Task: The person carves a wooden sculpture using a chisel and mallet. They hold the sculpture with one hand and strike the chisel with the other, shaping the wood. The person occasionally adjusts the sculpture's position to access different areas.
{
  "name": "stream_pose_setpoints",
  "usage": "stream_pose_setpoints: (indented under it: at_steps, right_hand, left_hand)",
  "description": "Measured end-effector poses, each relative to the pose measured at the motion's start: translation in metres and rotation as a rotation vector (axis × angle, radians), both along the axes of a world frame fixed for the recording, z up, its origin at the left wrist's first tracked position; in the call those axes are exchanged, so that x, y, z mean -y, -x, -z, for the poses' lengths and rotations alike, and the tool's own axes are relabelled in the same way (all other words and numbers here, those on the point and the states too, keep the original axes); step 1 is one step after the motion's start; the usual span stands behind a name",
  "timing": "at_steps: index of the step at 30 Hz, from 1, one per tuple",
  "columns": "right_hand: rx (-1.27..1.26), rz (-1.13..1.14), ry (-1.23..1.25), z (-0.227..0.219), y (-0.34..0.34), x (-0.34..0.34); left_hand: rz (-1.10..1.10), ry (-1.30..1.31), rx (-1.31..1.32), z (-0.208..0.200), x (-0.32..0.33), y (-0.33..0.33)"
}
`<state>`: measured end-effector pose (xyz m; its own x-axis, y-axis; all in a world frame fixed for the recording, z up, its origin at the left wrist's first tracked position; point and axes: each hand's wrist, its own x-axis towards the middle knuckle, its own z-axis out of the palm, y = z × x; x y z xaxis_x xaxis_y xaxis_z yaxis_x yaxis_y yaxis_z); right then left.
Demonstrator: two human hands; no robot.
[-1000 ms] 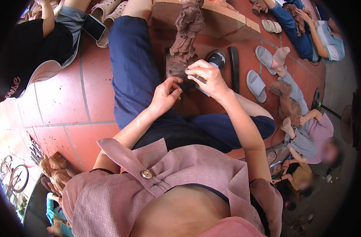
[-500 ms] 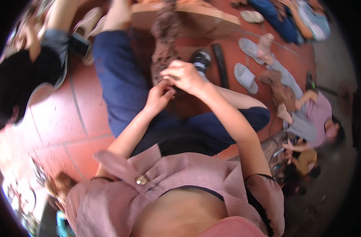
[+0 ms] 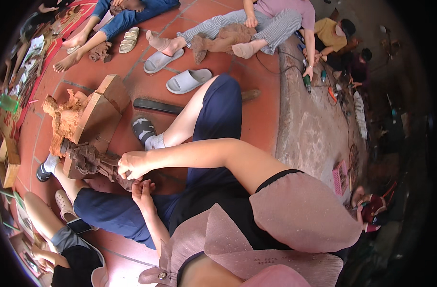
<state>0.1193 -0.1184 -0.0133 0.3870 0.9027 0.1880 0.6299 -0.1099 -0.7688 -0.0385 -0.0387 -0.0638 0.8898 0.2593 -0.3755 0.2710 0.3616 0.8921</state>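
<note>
A dark brown carved figure [image 3: 96, 161] lies slanting over my legs, its far end against a wooden block [image 3: 96, 122]. My right hand [image 3: 134, 165] is closed in a pinch at the carving's near end, and whatever is between the fingers is too small to make out. Just below it, my left hand [image 3: 143, 190] has its fingers curled beside the same end. Anything inside the left hand is hidden. A lighter orange-brown carving [image 3: 65, 117] stands against the block's far side.
Grey slippers [image 3: 188, 81] and a long dark bar [image 3: 156, 105] lie on the red tiles beyond my knee. A person in striped trousers [image 3: 275, 36] sits with another brown carving [image 3: 223, 40]. At the left, a seated person in black [image 3: 77, 265] is close by. A concrete ledge [image 3: 299, 124] runs along the right.
The view has swung toward the right, so the carving and my hands now appear further left. Both hands stay close together at the carving's near end.
</note>
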Motion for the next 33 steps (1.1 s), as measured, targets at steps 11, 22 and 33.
stream_pose_setpoints:
  at_steps: [11, 22, 33]
  right_hand:
    - [-0.031, 0.202, -0.094, 0.030, 0.012, -0.022]
    - [-0.058, 0.255, -0.017, 0.024, 0.019, -0.029]
    - [-0.058, 0.242, -0.019, 0.020, 0.016, -0.039]
  left_hand:
    - [-0.002, 0.003, -0.011, -0.001, -0.006, 0.000]
    - [0.030, 0.005, -0.021, 0.011, -0.004, -0.001]
    - [0.031, 0.010, -0.003, 0.006, -0.004, -0.002]
